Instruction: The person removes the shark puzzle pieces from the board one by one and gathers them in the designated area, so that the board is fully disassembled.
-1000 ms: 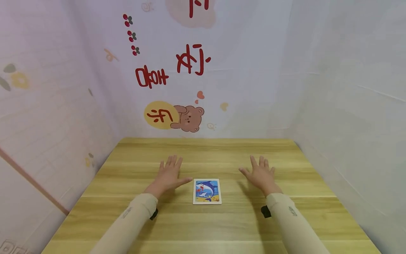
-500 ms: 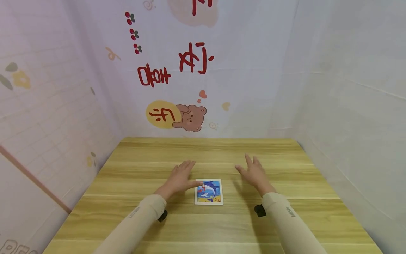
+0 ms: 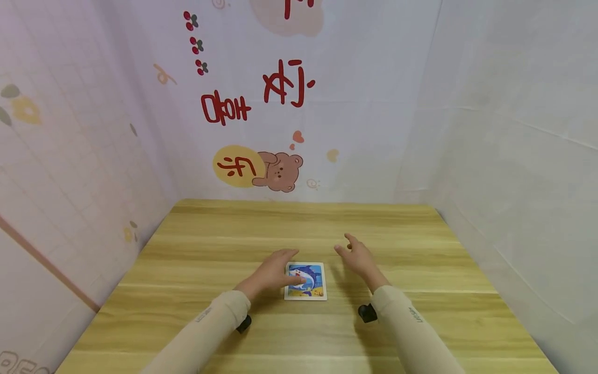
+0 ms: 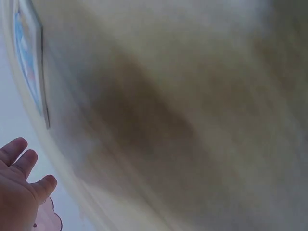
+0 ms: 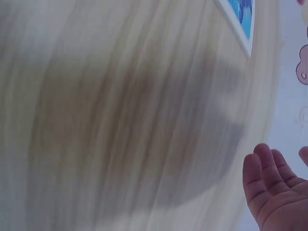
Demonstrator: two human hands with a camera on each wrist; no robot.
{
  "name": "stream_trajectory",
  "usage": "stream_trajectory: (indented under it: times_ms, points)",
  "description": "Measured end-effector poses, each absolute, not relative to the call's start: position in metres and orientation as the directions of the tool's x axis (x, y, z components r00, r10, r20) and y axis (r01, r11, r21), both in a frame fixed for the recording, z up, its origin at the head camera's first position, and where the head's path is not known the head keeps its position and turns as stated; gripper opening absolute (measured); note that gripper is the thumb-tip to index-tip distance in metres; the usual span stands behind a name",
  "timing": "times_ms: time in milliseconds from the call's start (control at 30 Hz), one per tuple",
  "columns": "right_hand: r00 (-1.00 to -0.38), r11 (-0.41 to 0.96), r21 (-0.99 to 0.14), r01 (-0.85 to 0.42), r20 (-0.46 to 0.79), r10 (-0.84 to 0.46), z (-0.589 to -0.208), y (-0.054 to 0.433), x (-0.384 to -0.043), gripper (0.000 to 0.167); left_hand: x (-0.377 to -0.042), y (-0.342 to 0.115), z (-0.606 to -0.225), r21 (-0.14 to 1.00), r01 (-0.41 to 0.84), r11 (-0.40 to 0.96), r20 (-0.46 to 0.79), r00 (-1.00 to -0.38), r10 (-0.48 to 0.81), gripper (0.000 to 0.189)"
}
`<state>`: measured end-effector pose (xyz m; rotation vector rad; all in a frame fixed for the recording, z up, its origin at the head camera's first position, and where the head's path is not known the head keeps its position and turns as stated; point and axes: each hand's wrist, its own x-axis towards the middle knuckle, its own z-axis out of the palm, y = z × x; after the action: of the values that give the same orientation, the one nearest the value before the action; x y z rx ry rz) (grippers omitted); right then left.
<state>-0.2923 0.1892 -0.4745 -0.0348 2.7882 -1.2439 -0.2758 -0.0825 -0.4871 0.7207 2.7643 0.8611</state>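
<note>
A small flat picture board (image 3: 317, 291) with a white border and a blue sea picture of a dolphin-like animal lies on the wooden table (image 3: 224, 223). My left hand (image 3: 273, 272) hovers at its left side, and the thumb overlaps the picture in the head view. Off to the board's right is my right hand (image 3: 359, 258), fingers relaxed and holding nothing. In the left wrist view the board (image 4: 30, 53) shows at the upper left, apart from the fingers. The right wrist view catches a corner of the board (image 5: 240, 19) above the loosely bent right fingers.
A white cloth wall (image 3: 374, 104) printed with a bear (image 3: 282, 174) and red characters stands behind the table. More cloth walls rise on the left (image 3: 70, 130) and right (image 3: 523, 156). Dark wrist devices (image 3: 367, 313) sit under both sleeves.
Both hands have moved inward towards the board, the left one to the right and the right one to the left. Their spread fingers have relaxed. The board stays in place.
</note>
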Motion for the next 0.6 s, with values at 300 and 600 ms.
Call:
stream_trajectory:
  times_ms: [300,600]
  points:
    - [-0.989,0.512,-0.855,0.086,-0.134,-0.058,-0.480,0.168,-0.288,0.055,-0.274,-0.079,-0.496,0.561,0.434,0.705,0.008,-0.854,0.520,0.088]
    - [-0.980,0.370,-0.915,0.158,-0.192,-0.056,-0.485,0.156,-0.283,0.037,-0.272,-0.077,-0.496,0.547,0.439,0.713,-0.009,-0.848,0.529,0.087]
